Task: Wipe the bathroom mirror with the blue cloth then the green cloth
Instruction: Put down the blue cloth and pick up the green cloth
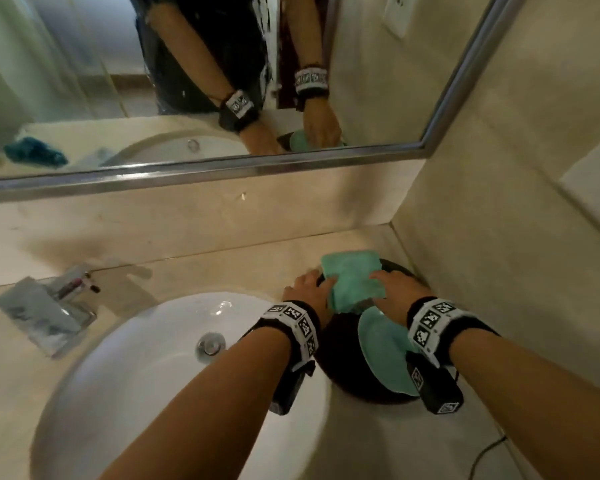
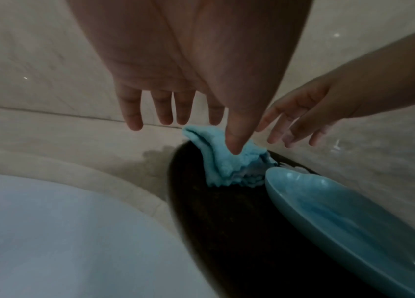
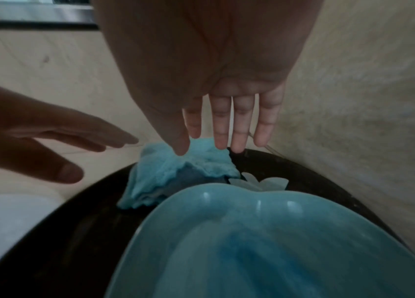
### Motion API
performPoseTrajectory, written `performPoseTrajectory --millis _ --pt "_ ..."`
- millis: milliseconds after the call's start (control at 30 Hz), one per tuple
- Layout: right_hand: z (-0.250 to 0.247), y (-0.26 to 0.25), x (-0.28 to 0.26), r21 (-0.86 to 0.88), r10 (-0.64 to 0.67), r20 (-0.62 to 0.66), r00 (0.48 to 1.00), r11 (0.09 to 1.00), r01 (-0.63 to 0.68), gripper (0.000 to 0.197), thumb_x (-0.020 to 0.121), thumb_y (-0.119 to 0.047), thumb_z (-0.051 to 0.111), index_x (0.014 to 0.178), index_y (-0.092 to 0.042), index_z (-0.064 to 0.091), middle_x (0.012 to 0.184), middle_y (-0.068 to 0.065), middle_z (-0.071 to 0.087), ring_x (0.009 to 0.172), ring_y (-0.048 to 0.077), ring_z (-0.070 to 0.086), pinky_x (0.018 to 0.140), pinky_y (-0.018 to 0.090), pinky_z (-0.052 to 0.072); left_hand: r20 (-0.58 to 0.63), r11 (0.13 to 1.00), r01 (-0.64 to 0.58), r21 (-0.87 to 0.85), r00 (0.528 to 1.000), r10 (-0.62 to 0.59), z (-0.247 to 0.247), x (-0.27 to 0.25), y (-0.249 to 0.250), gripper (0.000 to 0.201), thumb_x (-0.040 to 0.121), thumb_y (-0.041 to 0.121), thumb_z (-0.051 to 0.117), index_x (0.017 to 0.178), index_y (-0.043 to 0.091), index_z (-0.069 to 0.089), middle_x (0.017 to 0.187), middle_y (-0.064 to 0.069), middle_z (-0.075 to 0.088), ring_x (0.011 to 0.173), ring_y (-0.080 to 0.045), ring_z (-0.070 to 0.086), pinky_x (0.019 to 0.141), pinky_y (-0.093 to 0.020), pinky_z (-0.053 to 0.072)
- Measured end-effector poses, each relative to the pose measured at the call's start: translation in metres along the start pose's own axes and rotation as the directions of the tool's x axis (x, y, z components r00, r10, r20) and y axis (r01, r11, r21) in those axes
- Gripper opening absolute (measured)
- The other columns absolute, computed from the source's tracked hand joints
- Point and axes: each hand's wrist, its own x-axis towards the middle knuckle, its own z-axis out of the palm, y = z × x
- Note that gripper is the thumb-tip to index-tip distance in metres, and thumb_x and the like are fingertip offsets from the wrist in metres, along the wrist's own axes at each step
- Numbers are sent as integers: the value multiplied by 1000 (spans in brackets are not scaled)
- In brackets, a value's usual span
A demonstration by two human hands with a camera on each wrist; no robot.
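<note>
A folded green cloth (image 1: 352,282) lies on the far edge of a dark round tray (image 1: 340,372) in the counter's right corner. My left hand (image 1: 312,285) touches the cloth's left edge, fingers straight, its thumb tip resting on the cloth (image 2: 216,161) in the left wrist view. My right hand (image 1: 392,282) rests on its right edge, straight fingers and thumb tip touching the cloth (image 3: 165,171). The blue cloth (image 1: 35,152) shows only as a reflection, low at the left of the mirror (image 1: 84,81).
A teal dish (image 1: 385,355) sits on the tray just under my right wrist. The white sink (image 1: 136,375) and chrome faucet (image 1: 49,313) lie to the left. A wall (image 1: 499,202) stands close on the right. A dark cable (image 1: 489,452) runs along the counter's front right.
</note>
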Motion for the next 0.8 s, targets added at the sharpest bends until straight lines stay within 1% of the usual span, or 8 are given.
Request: performPoseTrajectory --millis 67,133,233,367,500,600,700,800 --pt "4 8 15 5 0 -8 1000 1000 0 56 90 -36 50 142 -24 30 138 11 41 124 31 42 100 42 40 -18 1000 23 -5 1000 -23 5 23 6 71 92 42 51 150 33 10 156 -12 9 140 -33 18 111 -47 25" --pt "7 14 29 21 11 -9 1000 1000 -10 56 90 -39 51 140 -23 32 139 11 40 124 31 43 100 42 40 -28 997 65 -44 997 -67 6 43 9 68 93 43 48 149 38 9 154 -12 16 138 -33 23 110 -46 26" --pt "12 18 44 65 8 30 1000 998 -10 52 87 -42 55 133 -22 42 133 10 49 118 30 49 98 41 43 6 991 98 -93 995 -98 4 63 8 59 93 39 49 146 36 22 144 -12 35 128 -34 38 103 -44 33" --pt "19 20 52 46 -30 6 1000 998 30 46 86 -37 60 127 -19 48 124 8 55 112 28 52 94 39 45 -31 993 83 -88 996 -86 -1 67 8 52 89 31 58 137 30 39 136 -9 41 122 -31 43 100 -41 38" --pt "12 16 46 62 -77 -122 990 994 85 21 86 -32 61 101 -19 55 109 7 57 98 28 54 83 37 48 -127 982 11 -189 991 -35 -13 61 8 36 84 18 64 118 21 52 121 -7 43 107 -28 51 91 -35 44" --pt "-1 11 30 156 -93 -197 976 980 125 16 84 -26 61 87 -19 47 96 4 54 87 27 53 76 36 46 -165 948 -25 -317 986 -29 -27 47 6 23 83 7 62 103 14 53 108 -7 41 96 -28 54 79 -26 42" --pt "-17 1 10 242 -145 -210 967 951 195 28 78 -19 66 96 -22 44 101 2 44 94 27 52 79 35 45 -213 922 -75 -379 977 -8 -48 23 1 25 82 2 60 92 20 46 100 -4 35 87 -26 51 69 -18 33" --pt "-35 -21 -18 334 -218 -254 942 895 297 57 75 -19 72 123 -27 43 118 0 41 104 19 48 91 35 44 -279 901 -138 -412 960 20 -74 -10 -8 28 82 -2 56 92 21 42 100 -5 34 82 -22 45 64 -14 30"
